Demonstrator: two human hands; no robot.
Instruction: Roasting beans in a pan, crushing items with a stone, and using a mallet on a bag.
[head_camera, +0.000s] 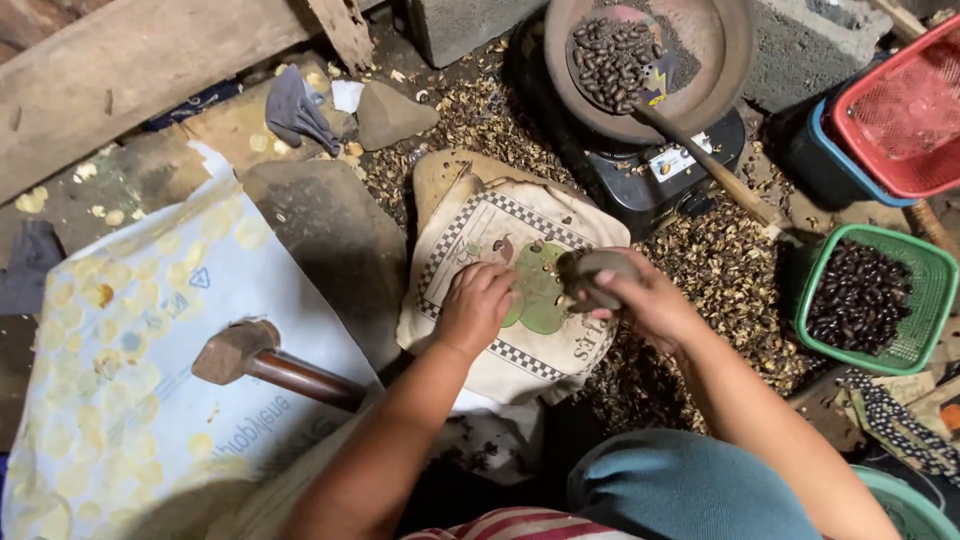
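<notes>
Head view: the right hand is gripping a grey stone just above the printed cloth. The left hand is resting clenched on that cloth, pinching something too small to tell. A hammer is lying left of the cloth, and a green basket of dark seeds is sitting to its right.

We count two hands, a left hand and a right hand, three baskets, one green basket, one red basket and one blue basket, one hammer, and one round pan.
</notes>
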